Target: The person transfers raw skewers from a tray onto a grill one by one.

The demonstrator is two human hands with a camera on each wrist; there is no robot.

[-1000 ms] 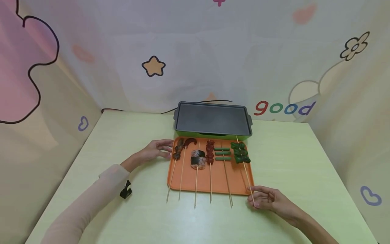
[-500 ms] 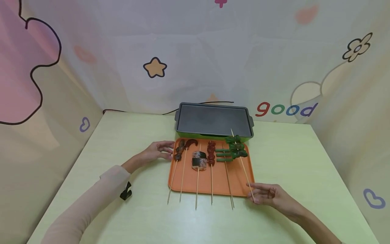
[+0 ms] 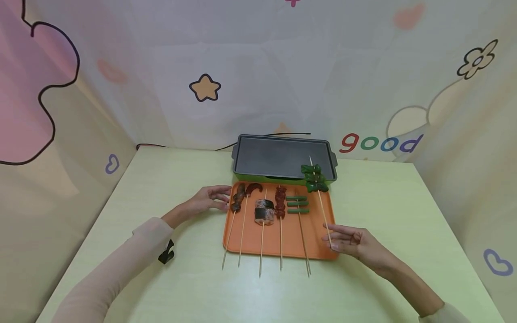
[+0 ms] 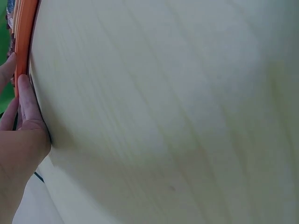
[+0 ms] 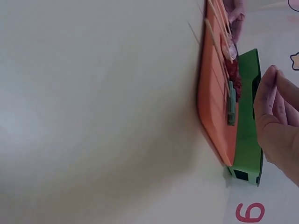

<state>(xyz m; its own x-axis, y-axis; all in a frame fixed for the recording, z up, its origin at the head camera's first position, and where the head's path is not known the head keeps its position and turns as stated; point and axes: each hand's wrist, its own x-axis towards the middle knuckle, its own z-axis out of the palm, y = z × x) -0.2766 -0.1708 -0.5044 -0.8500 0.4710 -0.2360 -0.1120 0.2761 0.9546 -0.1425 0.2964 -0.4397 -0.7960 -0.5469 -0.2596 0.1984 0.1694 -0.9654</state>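
Between thumb and fingers, my right hand pinches the lower stick of a green pepper skewer, whose pieces overlap the near right edge of the grill in the head view. My left hand touches the left rim of the orange tray, fingers fairly straight; the left wrist view shows its fingers against the tray's side. Skewers lie on the tray: a brown one, a curled dark red one, a black-and-white one, a red meat one and green bean pieces.
Behind the tray stands a green grill with a dark flat plate. A small black object lies on the table beside the left sleeve. A printed cloth hangs around the table's back and sides.
The green pepper skewer has moved up and slightly left with my right hand, from over the tray to the grill's near edge. My left hand stays at the tray's left rim.
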